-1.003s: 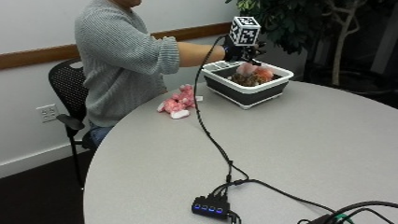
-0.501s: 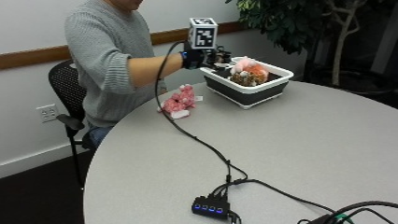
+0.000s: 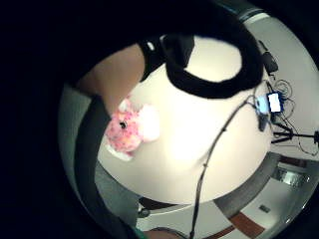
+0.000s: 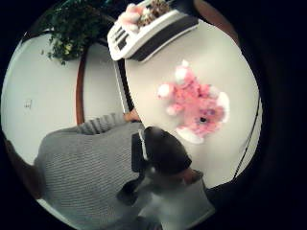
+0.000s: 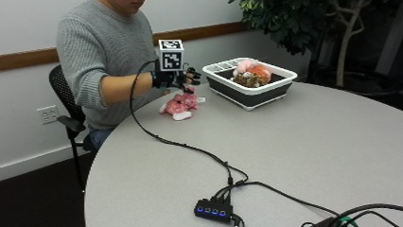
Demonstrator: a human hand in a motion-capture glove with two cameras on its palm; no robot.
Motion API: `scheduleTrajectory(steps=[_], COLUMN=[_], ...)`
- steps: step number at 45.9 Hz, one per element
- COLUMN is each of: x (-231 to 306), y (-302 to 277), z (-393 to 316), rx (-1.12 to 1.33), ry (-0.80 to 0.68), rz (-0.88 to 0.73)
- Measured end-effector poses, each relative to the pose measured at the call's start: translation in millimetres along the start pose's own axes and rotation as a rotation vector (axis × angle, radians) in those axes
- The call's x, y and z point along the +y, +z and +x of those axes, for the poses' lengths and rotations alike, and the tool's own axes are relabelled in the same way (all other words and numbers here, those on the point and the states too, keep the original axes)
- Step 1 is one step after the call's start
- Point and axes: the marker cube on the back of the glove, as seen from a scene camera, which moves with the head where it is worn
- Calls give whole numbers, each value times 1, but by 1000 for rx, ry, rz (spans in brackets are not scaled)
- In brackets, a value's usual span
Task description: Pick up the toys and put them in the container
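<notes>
A person in a grey knitted sweater [image 5: 100, 52] sat on a black chair [image 5: 66, 101] at a round grey table [image 5: 327, 156]. The gloved right hand [image 5: 176, 79] hung in the air just above a pink plush toy [image 5: 180, 105], not touching it. Its fingers [image 5: 193, 75] looked relaxed and only slightly bent, with nothing between them, though the outside view was too small there to be sure of each finger.

The pink plush toy lay on the table near the edge in front of the person, well short of the container [image 5: 252, 85]. In the thumb side palm view the toy [image 4: 196, 105] lay flat on the tabletop with its pale paws spread, and the container [image 4: 148, 28] stood beyond it. In the little finger side palm view the same toy [image 3: 130, 130] lay on the table close to the person's bare forearm [image 3: 112, 79].

The container was a white-rimmed, dark-walled basket standing on the table beside the toy but apart from it. It already held other toys [image 5: 252, 73], one pale pink and one orange-brown. A leafy plant [image 5: 296, 21] stood behind the table
</notes>
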Motion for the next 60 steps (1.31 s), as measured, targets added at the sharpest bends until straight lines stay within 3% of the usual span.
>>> scheduleTrajectory(steps=[5, 10, 15, 22, 33, 43, 49, 55, 60], x=[-9, -16, -13, -14, -23, -39, -49, -66, -113], y=[52, 103, 107, 108, 107, 94, 51, -51, -147], z=[-15, -2, -20, -19, -19, -10, -7, 18, 20], rx=[73, 411, 220, 222, 145, 49, 12, 59, -48], ry=[-2, 132, -42, -57, -35, -70, -106, -254, -158], rz=[-84, -183, -213, -178, 45, 91, 121, 217, 355])
